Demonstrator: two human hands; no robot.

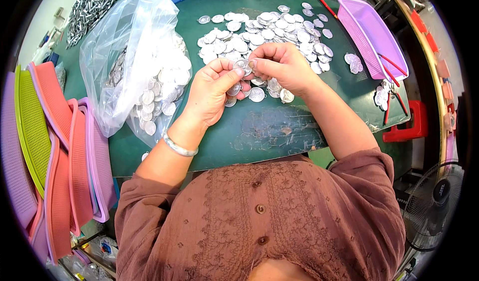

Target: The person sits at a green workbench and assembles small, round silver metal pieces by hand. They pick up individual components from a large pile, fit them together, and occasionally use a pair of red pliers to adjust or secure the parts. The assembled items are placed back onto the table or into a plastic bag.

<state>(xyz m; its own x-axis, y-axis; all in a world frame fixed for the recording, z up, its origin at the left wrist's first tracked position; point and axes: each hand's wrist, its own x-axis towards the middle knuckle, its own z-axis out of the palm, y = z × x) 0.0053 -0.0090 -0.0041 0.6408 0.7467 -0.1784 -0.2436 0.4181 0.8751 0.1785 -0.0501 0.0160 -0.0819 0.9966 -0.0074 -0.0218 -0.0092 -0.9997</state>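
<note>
Between my two hands is a round silver medal (241, 65), coin-like with a raised rim. My left hand (210, 90) is closed, its thumb and fingers pinching the medal's left side. My right hand (285, 67) is closed as well, thumb and fingertips at the medal's right edge; its curled fingers are partly hidden. A second silver medal (234, 89) shows by the lower fingers of my left hand; I cannot tell if it is held. Just beyond my hands spreads a heap of silver medals (269, 30), and several lie loose below my fingers on the green table (214, 143).
A clear plastic bag (124, 46) full of medals stands left. Purple (352, 11) and stacked coloured baskets (52, 101) flank the table. Red sticks (392, 65) lie right, near a red stool (416, 124) and a fan (434, 201). Metal parts (92, 6) are piled far left.
</note>
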